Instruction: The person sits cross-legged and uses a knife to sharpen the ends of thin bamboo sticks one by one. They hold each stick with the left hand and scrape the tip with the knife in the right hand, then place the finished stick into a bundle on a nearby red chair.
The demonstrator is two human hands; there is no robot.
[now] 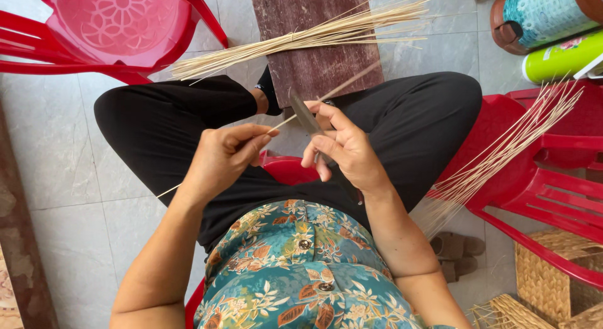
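My left hand (221, 158) pinches a thin pale bamboo stick (339, 88) that slants up to the right, its tail end poking out below my wrist. My right hand (344, 148) grips a dark-bladed knife (304, 113), the blade pressed against the stick just past my left fingertips. Both hands hover over my lap, above black trousers. A bundle of similar thin sticks (314, 37) lies across a dark wooden board (317, 43) on the floor ahead of my knees.
A red plastic chair (113, 27) stands at upper left. Another red chair (553, 178) at right carries more sticks (509, 153). Woven baskets (553, 279) sit at lower right, sandals (455, 250) beside them, and a patterned jug (540, 15) and green flask (562, 56) at upper right.
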